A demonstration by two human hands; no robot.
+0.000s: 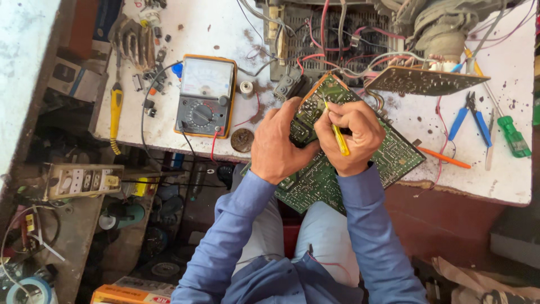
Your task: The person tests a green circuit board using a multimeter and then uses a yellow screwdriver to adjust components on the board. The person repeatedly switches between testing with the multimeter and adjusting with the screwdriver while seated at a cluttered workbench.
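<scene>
- While the green circuit board (360, 163) juts off the near edge of the table (495, 174) toward the lap, the left hand (281, 141) clamps its edge, bracing it.
- Right hand (351, 138): fingers closed, pen-style, on a yellow-handled tool (339, 138), tip down on the board (for fine control, probably).
- Farther left lies an orange-cased analogue multimeter (205, 97).
- Blue-handled pliers (469, 115) and a green screwdriver (513, 135) rest right.

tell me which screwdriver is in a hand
The thin yellow screwdriver, gripped in the right hand over the green board. The green-handled one and the yellow-handled one lie untouched on the bench.
</scene>
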